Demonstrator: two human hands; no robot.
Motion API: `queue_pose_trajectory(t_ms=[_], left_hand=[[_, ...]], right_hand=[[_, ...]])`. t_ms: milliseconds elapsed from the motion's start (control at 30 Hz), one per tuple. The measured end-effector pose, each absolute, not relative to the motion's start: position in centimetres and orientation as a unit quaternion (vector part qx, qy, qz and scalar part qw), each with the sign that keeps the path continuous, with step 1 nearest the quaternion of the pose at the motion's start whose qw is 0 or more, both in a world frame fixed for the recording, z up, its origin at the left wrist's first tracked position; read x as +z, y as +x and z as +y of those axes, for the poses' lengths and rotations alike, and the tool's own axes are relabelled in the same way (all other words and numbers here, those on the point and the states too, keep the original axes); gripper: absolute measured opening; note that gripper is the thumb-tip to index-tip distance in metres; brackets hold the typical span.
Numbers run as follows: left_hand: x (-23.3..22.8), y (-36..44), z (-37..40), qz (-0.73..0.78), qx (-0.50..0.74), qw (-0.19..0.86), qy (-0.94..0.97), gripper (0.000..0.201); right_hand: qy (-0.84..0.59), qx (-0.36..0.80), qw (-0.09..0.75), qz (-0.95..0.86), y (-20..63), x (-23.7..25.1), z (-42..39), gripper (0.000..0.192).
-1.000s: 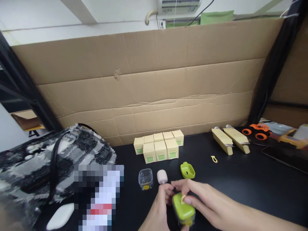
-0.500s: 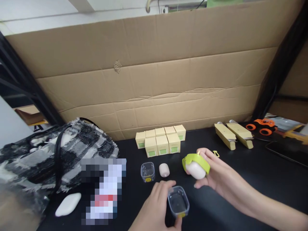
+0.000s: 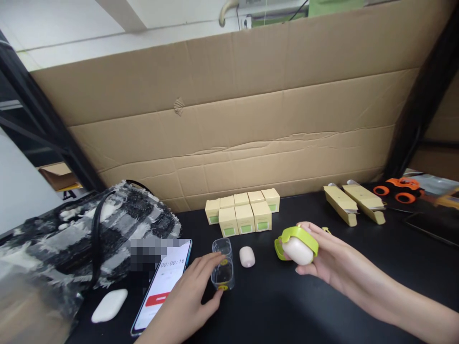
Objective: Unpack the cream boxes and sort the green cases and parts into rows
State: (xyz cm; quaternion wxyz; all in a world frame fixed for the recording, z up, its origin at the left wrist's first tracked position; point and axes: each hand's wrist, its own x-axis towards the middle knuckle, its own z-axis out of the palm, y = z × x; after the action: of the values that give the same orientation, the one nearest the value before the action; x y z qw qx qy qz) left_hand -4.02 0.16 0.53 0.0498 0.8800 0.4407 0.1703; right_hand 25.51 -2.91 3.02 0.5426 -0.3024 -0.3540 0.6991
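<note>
My left hand (image 3: 195, 289) has its thumb and fingers closed on a small clear plastic box (image 3: 223, 273) with a yellow sticker. Just behind that one stands a second clear box (image 3: 222, 245), close up against it. To their right lies a rounded white earbud case (image 3: 247, 257). Farther right, my right hand (image 3: 312, 253) grips a lime-green earbud case cover (image 3: 303, 233). A white earbud case (image 3: 298, 251) bulges out of the cover, whose green flap hangs open on the left.
Several small yellow cartons (image 3: 245, 220) stand in rows at the back. Two flattened cartons (image 3: 340, 205) and an orange toy truck (image 3: 399, 189) are at the right. On the left are a phone (image 3: 161, 286) with a timer, a white flat case (image 3: 109, 306) and a fringed bag (image 3: 143, 224).
My left hand has carried the clear box leftward, from near the right hand to directly in front of the other clear box. The right hand still holds the green cover. The view has shifted slightly.
</note>
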Motion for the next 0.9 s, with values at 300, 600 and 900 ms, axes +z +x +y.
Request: queue_pose_trajectory(t_ms=[300,600,900], left_hand=[[2.1,-3.4,0.7,0.469,0.233,0.11,0.845,0.054],[-1.1,6.5,-1.6,0.239,0.233,0.797,0.503,0.066],[-2.8,5.4,-1.8,0.249,0.317,0.816,0.414,0.051]], right_hand=[[-0.326,0.644,0.562,-0.403,25.1,3.3,-2.6,0.021],[-0.348,0.429,0.478,-0.683,23.5,1.3,-3.4,0.022],[-0.329,0.149,0.3,-0.883,23.5,1.5,-4.2,0.03]])
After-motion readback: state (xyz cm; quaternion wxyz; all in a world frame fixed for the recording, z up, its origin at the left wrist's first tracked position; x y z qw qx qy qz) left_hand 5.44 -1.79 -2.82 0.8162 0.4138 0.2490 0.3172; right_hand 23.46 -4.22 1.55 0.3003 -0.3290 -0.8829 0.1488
